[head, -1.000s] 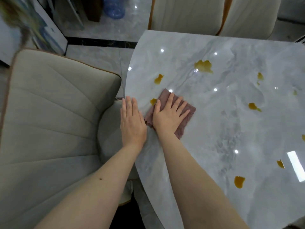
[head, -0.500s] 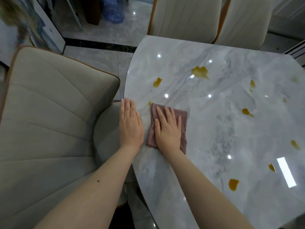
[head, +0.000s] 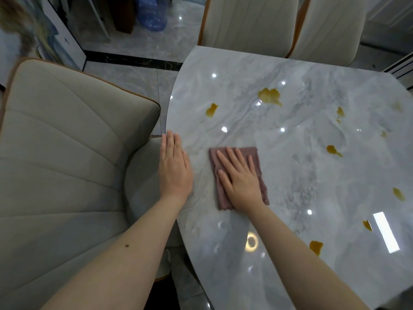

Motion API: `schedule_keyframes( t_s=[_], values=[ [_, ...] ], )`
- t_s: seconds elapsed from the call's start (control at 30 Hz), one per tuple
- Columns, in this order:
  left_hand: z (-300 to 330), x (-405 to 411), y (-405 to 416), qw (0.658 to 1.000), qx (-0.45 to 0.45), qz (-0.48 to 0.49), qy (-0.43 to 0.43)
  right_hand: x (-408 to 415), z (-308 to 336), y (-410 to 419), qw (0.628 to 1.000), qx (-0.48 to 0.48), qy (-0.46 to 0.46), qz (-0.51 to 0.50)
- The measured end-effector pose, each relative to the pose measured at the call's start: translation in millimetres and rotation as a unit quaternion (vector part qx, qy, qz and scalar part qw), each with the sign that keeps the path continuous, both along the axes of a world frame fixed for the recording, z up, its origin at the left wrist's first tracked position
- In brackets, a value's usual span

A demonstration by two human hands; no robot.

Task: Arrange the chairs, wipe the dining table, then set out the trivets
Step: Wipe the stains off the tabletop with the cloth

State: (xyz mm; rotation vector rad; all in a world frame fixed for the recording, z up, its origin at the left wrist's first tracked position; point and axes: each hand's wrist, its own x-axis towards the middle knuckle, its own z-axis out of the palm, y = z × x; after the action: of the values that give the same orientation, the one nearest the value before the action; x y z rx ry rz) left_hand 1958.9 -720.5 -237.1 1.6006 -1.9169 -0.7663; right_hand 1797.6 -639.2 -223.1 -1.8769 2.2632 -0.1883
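Observation:
A glossy grey marble dining table (head: 301,220) fills the right half of the view. Several amber spills lie on it, such as one (head: 211,109) near the left edge and a larger one (head: 269,96) further back. My right hand (head: 240,183) presses flat, fingers straight, on a mauve cloth (head: 259,175) lying on the table. My left hand (head: 174,168) rests flat on the table's left edge, a short way from the cloth. A beige padded chair (head: 62,164) stands at the table's left end. No trivets are in view.
Two more beige chairs (head: 250,21) (head: 330,25) stand at the table's far side. A blue water bottle (head: 152,16) and a framed picture (head: 51,39) sit on the tiled floor at the back left.
My right hand has slid the cloth toward me and to the right, off the small spill near the left edge, which is gone. The left hand stayed on the edge.

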Motion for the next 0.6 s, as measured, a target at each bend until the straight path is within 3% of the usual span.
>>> schedule_keyframes(
  t_s=[0.17,0.3,0.43,0.6],
  values=[
    [1,-1,-1,1.0,-0.003,-0.006,-0.011,13,-4,-71,0.992,0.018,0.016,-0.123],
    [3,2,0,1.0,0.011,-0.018,-0.021,41,-1,-53,0.997,0.009,0.014,-0.07],
    [10,4,1,0.993,0.012,-0.036,-0.114,42,3,-12,1.0,0.023,-0.003,-0.017],
    [20,7,-8,0.978,-0.012,-0.06,-0.201,63,2,-26,0.988,0.036,0.019,-0.149]
  ],
)
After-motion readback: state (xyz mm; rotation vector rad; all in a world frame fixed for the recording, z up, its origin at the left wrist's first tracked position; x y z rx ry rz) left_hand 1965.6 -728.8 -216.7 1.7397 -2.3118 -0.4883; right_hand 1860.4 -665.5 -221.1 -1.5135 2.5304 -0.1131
